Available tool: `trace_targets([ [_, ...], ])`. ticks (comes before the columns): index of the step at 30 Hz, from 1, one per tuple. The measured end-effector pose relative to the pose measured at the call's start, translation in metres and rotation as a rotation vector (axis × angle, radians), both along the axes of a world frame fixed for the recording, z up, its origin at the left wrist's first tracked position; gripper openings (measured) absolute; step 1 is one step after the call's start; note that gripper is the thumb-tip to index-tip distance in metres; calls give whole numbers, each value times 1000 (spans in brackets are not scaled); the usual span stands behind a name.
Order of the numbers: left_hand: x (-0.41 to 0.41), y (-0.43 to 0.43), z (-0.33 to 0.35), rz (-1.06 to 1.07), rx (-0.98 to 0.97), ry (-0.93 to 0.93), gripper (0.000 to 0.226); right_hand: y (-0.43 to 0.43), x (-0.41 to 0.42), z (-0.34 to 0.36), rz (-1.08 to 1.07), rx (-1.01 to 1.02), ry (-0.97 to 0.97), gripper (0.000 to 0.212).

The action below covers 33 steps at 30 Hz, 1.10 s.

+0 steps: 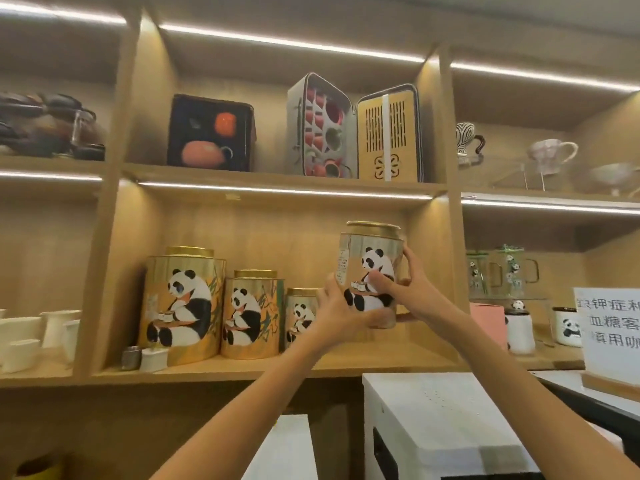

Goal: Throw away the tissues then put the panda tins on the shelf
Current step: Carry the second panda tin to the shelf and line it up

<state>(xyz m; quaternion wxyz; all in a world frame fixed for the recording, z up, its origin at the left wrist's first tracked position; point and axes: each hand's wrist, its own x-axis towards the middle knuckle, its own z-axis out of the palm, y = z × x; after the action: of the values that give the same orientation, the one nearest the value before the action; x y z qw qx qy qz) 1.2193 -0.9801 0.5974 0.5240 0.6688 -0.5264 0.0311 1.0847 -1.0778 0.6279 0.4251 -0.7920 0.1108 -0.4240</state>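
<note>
Both hands, left (337, 315) and right (412, 289), grip a gold-lidded panda-print tin (370, 268) at the wooden shelf's (346, 358) right end, hiding its base.

Warm LED strips (291, 43) under each shelf board (277, 180) glare brightly; edges bend with wide-angle distortion, slightly soft.

open tea-set case (353, 128) (upper compartment) | black box (210, 133) beside it | white cups (38, 332) far left
</note>
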Motion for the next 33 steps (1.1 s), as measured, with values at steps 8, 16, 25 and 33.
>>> trace_targets([
  [8,57,-90,-16,-303,-74,206,100,-117,43,6,174,114,220,115],
  [16,62,-150,-31,6,43,214,107,-210,94,-11,266,273,295,140],
  [25,85,-185,-68,400,155,192,95,-247,154,-57,407,367,276,121],
  [33,95,-211,-82,547,209,146,67,-263,178,-75,431,373,270,103],
])
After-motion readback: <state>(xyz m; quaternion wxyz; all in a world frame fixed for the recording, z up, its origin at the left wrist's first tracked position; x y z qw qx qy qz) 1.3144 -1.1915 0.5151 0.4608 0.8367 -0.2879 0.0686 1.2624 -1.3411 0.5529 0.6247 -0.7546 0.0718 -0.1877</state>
